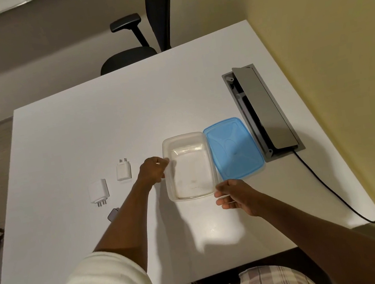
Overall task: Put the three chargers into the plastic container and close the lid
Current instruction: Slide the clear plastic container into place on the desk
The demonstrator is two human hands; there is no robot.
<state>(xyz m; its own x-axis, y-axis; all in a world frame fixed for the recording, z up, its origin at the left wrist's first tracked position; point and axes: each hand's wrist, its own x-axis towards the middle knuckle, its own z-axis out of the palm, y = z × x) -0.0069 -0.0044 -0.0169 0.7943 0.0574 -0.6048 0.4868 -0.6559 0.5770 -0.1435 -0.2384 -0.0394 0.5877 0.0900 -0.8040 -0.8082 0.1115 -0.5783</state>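
Note:
A clear plastic container (189,166) stands open and empty on the white table (82,134). Its blue lid (234,148) lies flat beside it on the right. My left hand (153,170) grips the container's left rim. My right hand (235,195) touches its near right corner, fingers curled at the rim. Two white chargers lie to the left: one (123,170) with prongs pointing away, another (98,191) with prongs pointing toward me. A third, grey charger (113,214) is mostly hidden behind my left forearm.
A grey cable hatch (262,110) with its flap raised sits in the table at the right, and a black cable (331,190) runs from it over the table's right edge. A black office chair (141,43) stands beyond the far edge.

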